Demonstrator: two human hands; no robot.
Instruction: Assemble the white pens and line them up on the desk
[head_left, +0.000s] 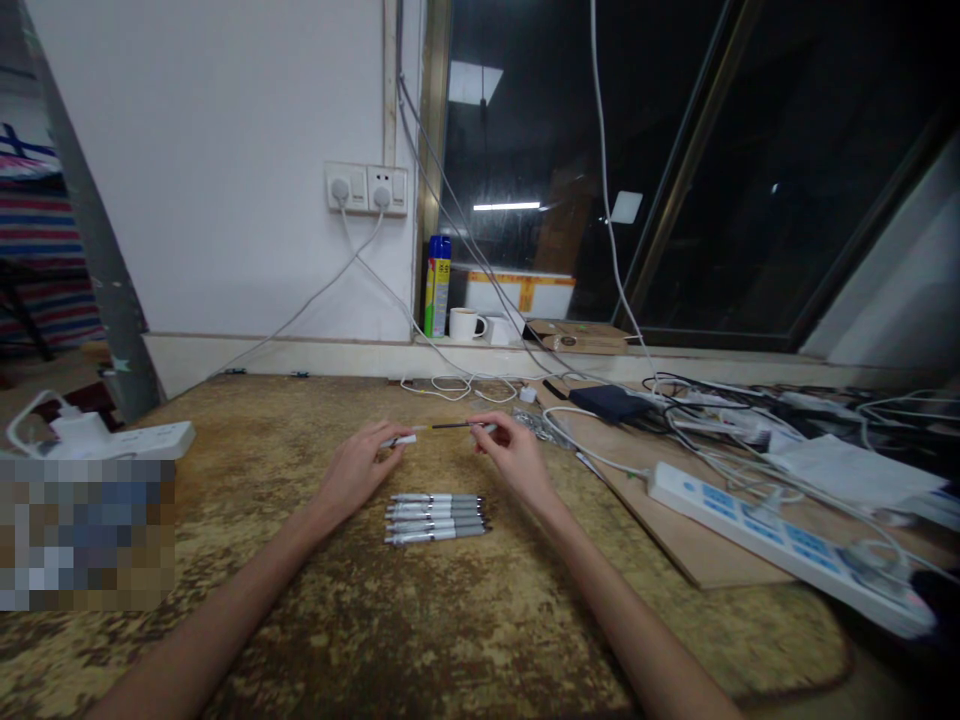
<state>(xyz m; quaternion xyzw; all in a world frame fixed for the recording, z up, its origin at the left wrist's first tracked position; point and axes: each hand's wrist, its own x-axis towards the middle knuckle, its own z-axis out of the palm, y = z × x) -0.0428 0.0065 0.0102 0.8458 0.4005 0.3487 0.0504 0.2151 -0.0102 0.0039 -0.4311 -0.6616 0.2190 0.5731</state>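
My left hand [361, 462] is closed in a pinch on a white pen barrel [406, 440], whose end points right. My right hand [516, 455] pinches the right end of a thin pen refill [450, 427], dark with a yellowish left part. A small greyish piece at its fingertips is too blurred to name. The refill's left tip lies just above the barrel in view; whether they touch I cannot tell. Below and between my hands, several white and grey pens [435, 518] lie side by side on the worn wooden table [420, 620].
To the right are a power strip [780, 545], a brown board [675, 530] and tangled cables. Clear plastic packaging [541, 428] lies beyond my right hand. Another power strip [154, 440] stands left. On the sill are a spray can [437, 287] and a mug [465, 323].
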